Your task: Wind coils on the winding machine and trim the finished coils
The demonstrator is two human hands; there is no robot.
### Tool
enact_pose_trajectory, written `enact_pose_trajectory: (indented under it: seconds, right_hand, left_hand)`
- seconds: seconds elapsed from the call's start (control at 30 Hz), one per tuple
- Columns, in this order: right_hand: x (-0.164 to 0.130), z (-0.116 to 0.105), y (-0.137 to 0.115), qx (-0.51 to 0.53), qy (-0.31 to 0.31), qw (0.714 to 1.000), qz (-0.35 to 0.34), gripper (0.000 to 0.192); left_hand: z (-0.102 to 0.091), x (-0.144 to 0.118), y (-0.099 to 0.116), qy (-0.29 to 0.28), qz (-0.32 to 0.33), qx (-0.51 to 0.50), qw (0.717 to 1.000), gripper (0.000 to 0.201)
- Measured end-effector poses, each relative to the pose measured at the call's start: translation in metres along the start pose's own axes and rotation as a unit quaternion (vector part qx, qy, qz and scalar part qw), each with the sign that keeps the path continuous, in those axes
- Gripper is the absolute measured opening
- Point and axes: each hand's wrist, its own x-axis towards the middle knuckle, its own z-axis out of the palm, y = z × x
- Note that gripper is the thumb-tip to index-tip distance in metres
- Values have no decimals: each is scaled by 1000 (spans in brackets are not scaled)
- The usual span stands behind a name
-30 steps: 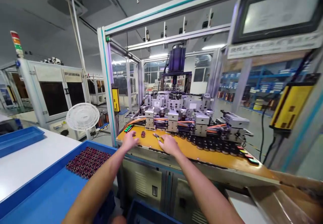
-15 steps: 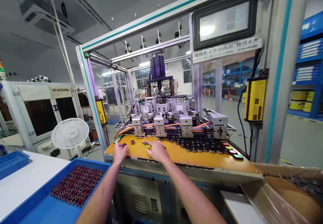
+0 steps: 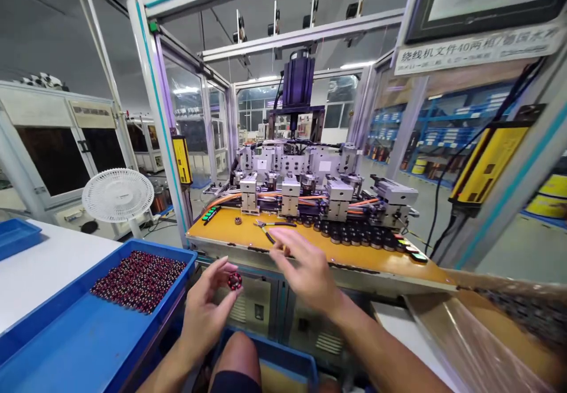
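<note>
Between the fingertips and thumb of my left hand [image 3: 208, 304] is a small wound stator [image 3: 234, 281], a dark ring with red and black coils, raised in front of the machine's front edge. My right hand [image 3: 305, 269], somewhat blurred, hovers near that edge with thumb and fingers apart and nothing visible in it. Just beyond its fingers, wire cutters [image 3: 264, 225] with yellow-and-black handles lie spread on the orange worktop [image 3: 212, 229]. Another small stator [image 3: 238, 220] sits on the worktop to the left of the cutters.
A blue tray [image 3: 53, 346] on the left holds many stators. Behind the worktop stands the winding machine [image 3: 290, 195], with a row of black round parts [image 3: 354, 236] at right. A white fan [image 3: 119, 195] stands left; a plastic-lined box [image 3: 465, 334] lies right.
My left hand has drawn back from the worktop toward me with the stator. My right hand has let go of the cutters and pulled back. The view has moved closer.
</note>
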Motion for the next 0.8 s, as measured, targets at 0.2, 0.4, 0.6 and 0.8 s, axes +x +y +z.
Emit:
enact_pose_trajectory:
  seconds: [0.2, 0.4, 0.6, 0.8]
  right_hand:
    - [-52, -56, -69, -53, -92, 982, -158, 30]
    - [-86, -74, -78, 107, -163, 977, -88, 26]
    - [-85, -72, -70, 330, -216, 913, 100, 17]
    - [-75, -32, -69, 529, -142, 777, 311, 39]
  left_hand:
    - [13, -27, 25, -48, 146, 35, 988, 69]
    - [15, -38, 51, -74, 35, -28, 996, 68]
    - [16, -49, 61, -92, 24, -44, 994, 64]
    - [21, -61, 44, -135, 53, -27, 989, 62]
